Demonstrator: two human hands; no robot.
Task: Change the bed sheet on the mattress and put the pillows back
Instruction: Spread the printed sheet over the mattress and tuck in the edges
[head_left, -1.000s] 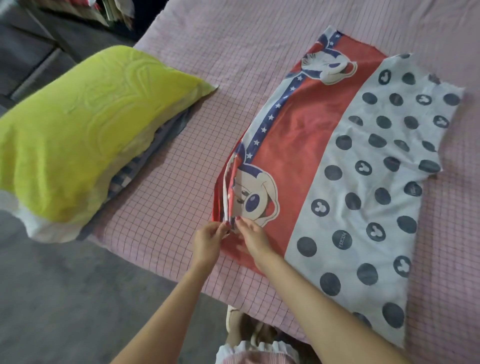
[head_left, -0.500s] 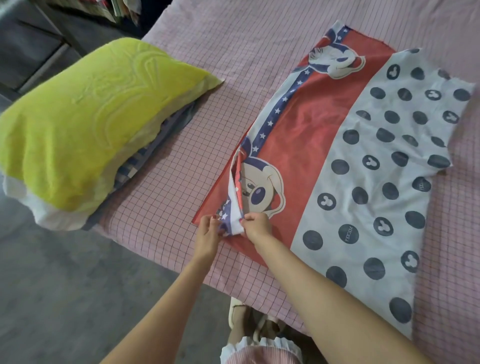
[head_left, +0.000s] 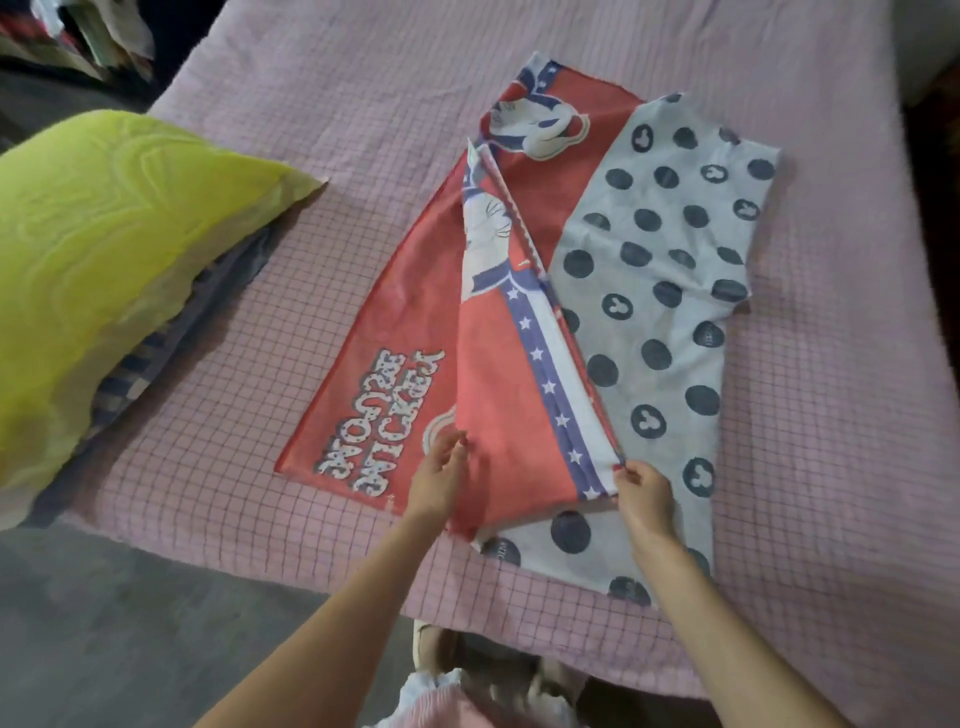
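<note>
A red, white and dotted cartoon pillowcase (head_left: 649, 291) lies flat on the pink checked bed sheet (head_left: 363, 130). Its top layer is folded back to the right, baring a red inner panel with lettering (head_left: 384, 415). My right hand (head_left: 641, 491) pinches the starred blue-and-white hem of that flap near the front edge. My left hand (head_left: 439, 475) rests with straight fingers on the red cloth at the fold. A pillow in a lime-green cover (head_left: 104, 249) lies at the left edge of the bed.
The bed's near edge runs across the lower part of the view, with grey floor (head_left: 104, 623) below it. A striped dark cloth (head_left: 156, 358) shows under the green pillow. Stacked things (head_left: 93, 36) stand at the far left corner.
My right hand has pulled the pillowcase's top layer over to the right, opening it and showing the lettered panel. My left hand let go of the hem and now lies flat on the cloth.
</note>
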